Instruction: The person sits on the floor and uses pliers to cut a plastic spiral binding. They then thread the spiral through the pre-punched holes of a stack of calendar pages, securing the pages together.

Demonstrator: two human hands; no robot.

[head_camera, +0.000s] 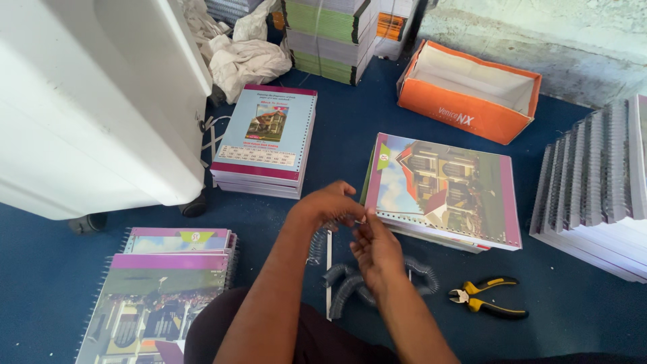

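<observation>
My left hand (328,205) and my right hand (375,248) meet at the near left corner of a stack of unbound notebooks (450,192) with a house picture on the cover. Both hands pinch the end of a thin metal spiral wire (361,218) at that punched edge. Loose grey spiral coils (347,288) lie on the blue floor just below my hands. Yellow-handled pliers (486,298) rest to the right of my right forearm, untouched.
A stack of bound notebooks (266,138) sits ahead on the left; another pile (165,290) lies near my left knee. An open orange box (470,91) stands at the back. Rows of spiral-bound books (593,182) line the right. A white machine (94,101) fills the upper left.
</observation>
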